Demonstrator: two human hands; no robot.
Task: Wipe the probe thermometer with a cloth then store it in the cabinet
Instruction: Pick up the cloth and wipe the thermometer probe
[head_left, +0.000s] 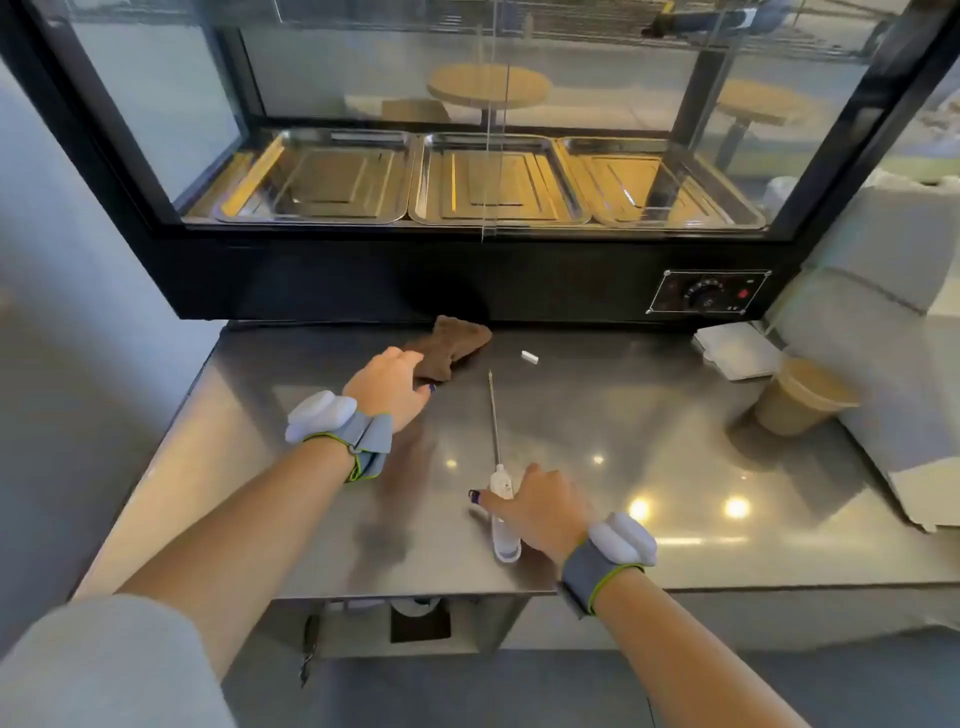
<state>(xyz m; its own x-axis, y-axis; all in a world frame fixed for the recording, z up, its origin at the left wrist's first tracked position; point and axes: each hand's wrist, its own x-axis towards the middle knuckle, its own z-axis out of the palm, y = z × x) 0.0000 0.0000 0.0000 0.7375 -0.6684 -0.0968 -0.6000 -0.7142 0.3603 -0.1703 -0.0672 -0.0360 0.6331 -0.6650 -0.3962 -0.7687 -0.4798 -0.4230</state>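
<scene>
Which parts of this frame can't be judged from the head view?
- White-handled probe thermometer: the right hand covers its handle, so any display is hidden.
- Left hand on the brown cloth: fingertips hidden, grip unclear.
- Black control dial: markings too small.
- Storage cabinet: not identifiable.

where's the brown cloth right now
The brown cloth lies at the back left of the steel counter, against the warmer's black base, with the left hand on its near end.

The left hand rests on the brown cloth; the right hand grips the thermometer handle.
</scene>
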